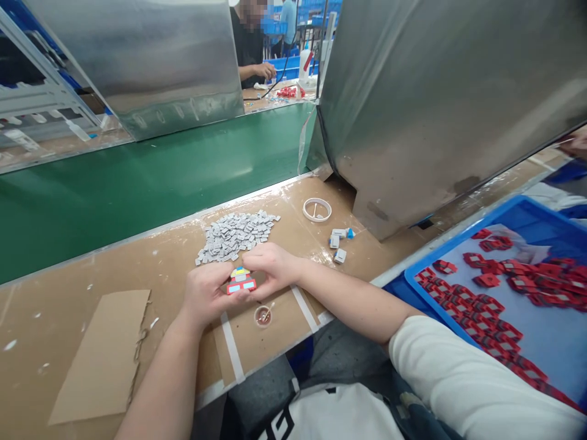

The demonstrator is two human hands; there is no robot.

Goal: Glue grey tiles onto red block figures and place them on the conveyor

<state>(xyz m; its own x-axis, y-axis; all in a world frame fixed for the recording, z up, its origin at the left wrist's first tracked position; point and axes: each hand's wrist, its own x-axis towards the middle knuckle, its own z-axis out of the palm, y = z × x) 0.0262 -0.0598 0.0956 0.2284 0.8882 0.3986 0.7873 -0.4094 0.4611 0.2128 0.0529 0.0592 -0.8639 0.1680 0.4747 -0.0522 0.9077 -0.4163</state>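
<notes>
Between both hands, over the cardboard-covered table [183, 342], is a small red toy [241, 285] with two light-blue panels, a grey middle and a yellow and blue top. My left hand [207, 293] grips it from the left, fingers closed. From the other side my right hand [274, 266] pinches it with thumb and fingers. Just beyond the hands lies a heap of small grey pieces [238, 232]. Nearer to my body a little round cup [263, 316] holds reddish-brown stuff, with a thin stick leaning in it.
At the right stands a blue bin [413, 269] with many red toy parts [477, 311]. A white tape ring [317, 210] and several small white-and-blue blocks [339, 241] lie right of the heap. A cardboard sheet [101, 354] lies left. Beyond the green belt [160, 177] sits a co-worker [250, 49].
</notes>
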